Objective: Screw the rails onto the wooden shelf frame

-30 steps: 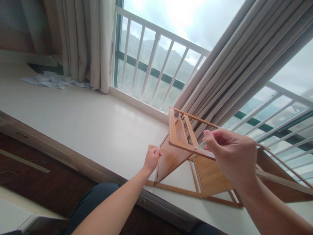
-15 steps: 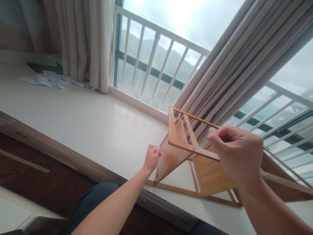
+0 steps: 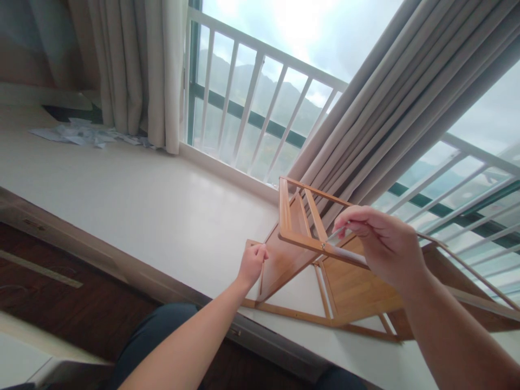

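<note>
A wooden shelf rack (image 3: 357, 287) with slatted end and flat boards leans on its side on the white sill. My left hand (image 3: 252, 264) is closed around the edge of its near left board. My right hand (image 3: 382, 244) pinches a thin silvery hex key (image 3: 337, 232) between thumb and fingers, above the rack's upper rail. Its tip is close to a small bolt (image 3: 323, 246) in that rail; whether they touch I cannot tell. Part of the rail is hidden behind my right hand.
Grey curtains (image 3: 349, 108) hang behind the rack, before a white railing (image 3: 264, 51) and window. Torn papers (image 3: 77, 132) lie at the sill's far left. The white sill (image 3: 162, 200) drops at its front edge to a dark wooden floor (image 3: 40, 271).
My right hand has turned from a fist and moved slightly left, and the hex key now shows in its fingers. My left hand keeps its hold on the board.
</note>
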Action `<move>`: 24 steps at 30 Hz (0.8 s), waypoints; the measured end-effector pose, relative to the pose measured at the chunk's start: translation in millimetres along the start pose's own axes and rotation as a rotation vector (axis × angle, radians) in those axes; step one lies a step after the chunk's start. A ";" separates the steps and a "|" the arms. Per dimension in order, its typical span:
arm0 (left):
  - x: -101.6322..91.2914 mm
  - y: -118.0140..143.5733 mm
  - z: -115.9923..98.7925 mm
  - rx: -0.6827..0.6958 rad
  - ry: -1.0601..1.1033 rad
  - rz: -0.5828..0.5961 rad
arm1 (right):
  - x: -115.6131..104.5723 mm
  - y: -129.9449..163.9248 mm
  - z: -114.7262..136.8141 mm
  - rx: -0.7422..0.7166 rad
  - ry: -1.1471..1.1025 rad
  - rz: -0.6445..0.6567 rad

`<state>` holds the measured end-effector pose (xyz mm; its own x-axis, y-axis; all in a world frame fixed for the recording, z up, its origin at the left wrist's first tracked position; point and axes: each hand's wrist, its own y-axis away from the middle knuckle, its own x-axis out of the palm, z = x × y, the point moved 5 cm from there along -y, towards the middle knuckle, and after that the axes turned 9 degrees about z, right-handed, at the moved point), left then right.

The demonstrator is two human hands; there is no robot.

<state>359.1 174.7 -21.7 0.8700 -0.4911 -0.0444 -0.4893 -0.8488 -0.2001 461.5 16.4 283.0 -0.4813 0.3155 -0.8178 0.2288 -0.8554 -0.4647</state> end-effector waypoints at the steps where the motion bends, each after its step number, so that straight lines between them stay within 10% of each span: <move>1: 0.3 -0.2 0.1 -0.001 -0.001 0.001 | 0.0 0.2 0.9 -0.021 0.014 0.015; 24: 1.7 -0.1 0.9 -0.004 0.002 0.003 | -7.6 -14.3 12.3 -0.286 -0.043 0.263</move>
<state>360.7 174.1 -22.7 0.8685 -0.4937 -0.0429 -0.4919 -0.8483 -0.1959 451.4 21.2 300.1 -0.4081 0.0780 -0.9096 0.5731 -0.7537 -0.3217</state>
